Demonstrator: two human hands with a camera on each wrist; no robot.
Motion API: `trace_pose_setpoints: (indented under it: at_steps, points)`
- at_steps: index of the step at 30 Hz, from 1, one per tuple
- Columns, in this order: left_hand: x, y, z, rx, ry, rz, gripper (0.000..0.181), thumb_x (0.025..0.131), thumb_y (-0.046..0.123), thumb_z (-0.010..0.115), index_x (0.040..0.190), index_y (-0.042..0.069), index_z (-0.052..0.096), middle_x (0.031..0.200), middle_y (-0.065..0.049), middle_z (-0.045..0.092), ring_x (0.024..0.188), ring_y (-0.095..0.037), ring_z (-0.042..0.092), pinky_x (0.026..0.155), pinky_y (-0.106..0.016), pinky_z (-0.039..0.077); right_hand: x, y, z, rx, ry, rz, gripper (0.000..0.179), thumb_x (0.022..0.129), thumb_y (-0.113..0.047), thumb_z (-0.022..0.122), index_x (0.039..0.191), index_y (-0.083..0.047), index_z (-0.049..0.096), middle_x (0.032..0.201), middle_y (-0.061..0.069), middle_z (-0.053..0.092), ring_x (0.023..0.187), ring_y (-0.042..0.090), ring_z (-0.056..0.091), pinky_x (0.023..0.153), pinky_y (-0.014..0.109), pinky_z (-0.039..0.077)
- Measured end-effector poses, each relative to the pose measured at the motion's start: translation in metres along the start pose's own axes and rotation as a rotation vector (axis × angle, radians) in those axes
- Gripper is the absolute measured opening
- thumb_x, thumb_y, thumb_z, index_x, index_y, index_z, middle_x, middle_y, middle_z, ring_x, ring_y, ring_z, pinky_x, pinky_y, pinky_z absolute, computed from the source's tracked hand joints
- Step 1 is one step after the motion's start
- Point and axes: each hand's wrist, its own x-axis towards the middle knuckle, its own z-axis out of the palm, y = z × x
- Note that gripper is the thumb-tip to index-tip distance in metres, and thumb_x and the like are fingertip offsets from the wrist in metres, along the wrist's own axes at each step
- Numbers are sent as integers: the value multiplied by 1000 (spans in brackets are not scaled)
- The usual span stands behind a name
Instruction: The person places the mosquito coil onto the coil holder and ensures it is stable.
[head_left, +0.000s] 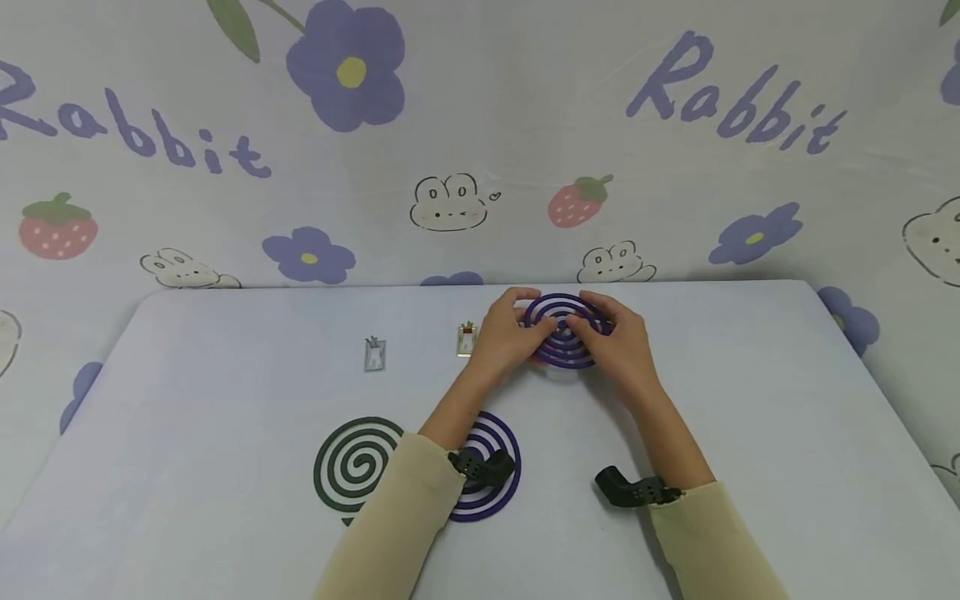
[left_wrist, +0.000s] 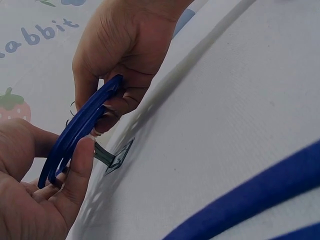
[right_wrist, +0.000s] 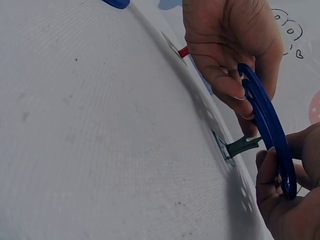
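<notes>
Both hands hold a blue mosquito coil (head_left: 566, 363) above the far part of the table, tilted up. My left hand (head_left: 510, 333) grips its left edge, thumb across the rings; my right hand (head_left: 618, 337) grips the right edge, its thumb near the centre. In the right wrist view, a small dark-green metal stand (right_wrist: 243, 145) on a flat base rises just under the coil. Whether its tip touches the coil I cannot tell. Nearer me lie a dark-green mosquito coil (head_left: 363, 461) and another blue mosquito coil (head_left: 480, 517), partly covered by the left forearm.
Left of the hands sit a silver-coloured metal stand (head_left: 375, 354) and a gold-coloured stand with a red part (head_left: 467, 340). The white table (head_left: 187, 417) ends at a patterned cloth (head_left: 495, 125) behind it.
</notes>
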Motion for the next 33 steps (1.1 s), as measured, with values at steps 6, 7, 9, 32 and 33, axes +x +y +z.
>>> trace_pose_setpoints:
  at_steps: [6, 7, 9, 32, 33]
  points:
    - [0, 0, 0, 4, -3, -9, 52, 99, 13, 73, 147, 9, 55, 135, -26, 70, 97, -35, 78, 60, -29, 64, 0, 1, -1, -10, -15, 11, 54, 105, -23, 68, 154, -5, 53, 157, 20, 56, 151, 34, 49, 131, 48, 33]
    - [0, 0, 0, 5, -3, -9, 52, 99, 14, 73, 147, 9, 55, 135, -26, 70, 98, -35, 78, 61, -29, 64, -1, 1, -1, -10, -18, 11, 54, 105, -23, 68, 154, -5, 53, 157, 20, 56, 152, 34, 48, 131, 48, 33]
    - [0, -1, 0, 5, -5, -10, 52, 99, 13, 73, 147, 9, 55, 135, -26, 70, 100, -36, 77, 61, -29, 64, -1, 1, -1, -12, -25, 9, 54, 105, -23, 67, 154, -5, 53, 157, 20, 56, 152, 34, 48, 131, 48, 33]
    - [1, -3, 5, 43, 52, 12, 49, 98, 17, 75, 144, 10, 58, 129, -24, 73, 105, -33, 76, 64, -29, 63, -1, -1, 1, 35, -36, 26, 53, 105, -20, 67, 154, -6, 53, 159, 18, 54, 153, 33, 47, 131, 48, 33]
    - [1, -2, 5, 51, 55, 11, 49, 97, 17, 75, 144, 10, 58, 129, -23, 73, 108, -33, 76, 68, -30, 64, -1, -2, 1, 37, -37, 29, 53, 105, -20, 67, 154, -6, 53, 160, 18, 54, 153, 33, 47, 131, 48, 33]
